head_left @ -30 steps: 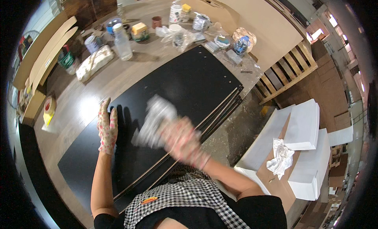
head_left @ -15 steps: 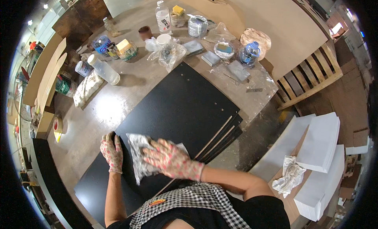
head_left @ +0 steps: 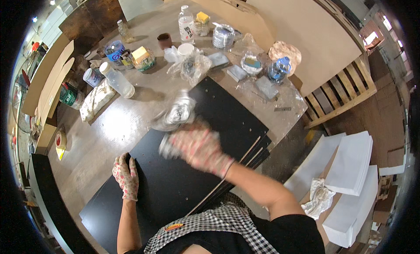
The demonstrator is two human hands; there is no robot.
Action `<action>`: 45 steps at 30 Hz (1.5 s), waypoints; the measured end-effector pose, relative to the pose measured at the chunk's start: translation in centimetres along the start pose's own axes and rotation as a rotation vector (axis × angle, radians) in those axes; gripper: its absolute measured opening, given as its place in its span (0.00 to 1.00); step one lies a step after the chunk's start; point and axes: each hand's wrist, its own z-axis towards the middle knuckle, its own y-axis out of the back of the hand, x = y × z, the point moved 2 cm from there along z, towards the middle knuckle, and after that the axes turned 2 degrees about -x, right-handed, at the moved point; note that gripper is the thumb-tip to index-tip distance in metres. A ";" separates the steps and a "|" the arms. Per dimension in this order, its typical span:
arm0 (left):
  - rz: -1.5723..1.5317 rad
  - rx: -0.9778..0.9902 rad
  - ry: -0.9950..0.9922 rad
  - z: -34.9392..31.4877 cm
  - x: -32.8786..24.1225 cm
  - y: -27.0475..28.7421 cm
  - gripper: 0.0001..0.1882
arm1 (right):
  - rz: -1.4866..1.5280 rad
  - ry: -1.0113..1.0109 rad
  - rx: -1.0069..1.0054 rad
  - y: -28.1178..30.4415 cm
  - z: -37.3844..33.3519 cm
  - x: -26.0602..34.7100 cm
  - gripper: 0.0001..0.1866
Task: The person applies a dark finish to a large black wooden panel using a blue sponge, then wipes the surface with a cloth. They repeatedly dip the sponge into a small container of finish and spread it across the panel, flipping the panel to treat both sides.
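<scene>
Workshop, broad worktable (head_left: pixel 89 155) with bottles (head_left: pixel 186 26) and jars (head_left: pixel 143 60) along its far side, stacked black panels (head_left: pixel 164 184) near, slatted wooden pallet (head_left: pixel 345 88) and big brown board (head_left: pixel 306 37) far right.

Black panel (head_left: pixel 162 179) — cream gloves (head_left: pixel 127 179) spotted pink — apron (head_left: pixel 210 221) black-and-white checked

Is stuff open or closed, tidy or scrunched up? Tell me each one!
Black panels: stacked
Grey-white rag: crumpled, blurred
Left hand: gloved, open, resting on the panels
Right hand: gloved, blurred, holding the rag
Near clear bottle: capped
Far labelled bottle: capped, upright
White wad: crumpled
</scene>
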 end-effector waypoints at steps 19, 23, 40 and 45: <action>-0.473 -0.023 -0.089 -0.4 -5.2 0.2 0.21 | 0.061 -0.651 -0.709 12.5 -15.3 -8.5 0.19; -1.564 0.179 -0.078 -1.0 -13.6 -1.2 0.45 | 0.261 -0.163 -0.537 9.4 -5.1 2.6 0.32; -0.801 0.161 -0.170 4.3 -23.6 -8.6 0.17 | -0.118 -0.527 -0.443 11.2 -1.6 -28.8 0.14; -1.171 0.590 -0.163 5.2 -22.7 -7.3 0.15 | -0.417 -0.563 -0.088 9.1 1.1 -35.9 0.20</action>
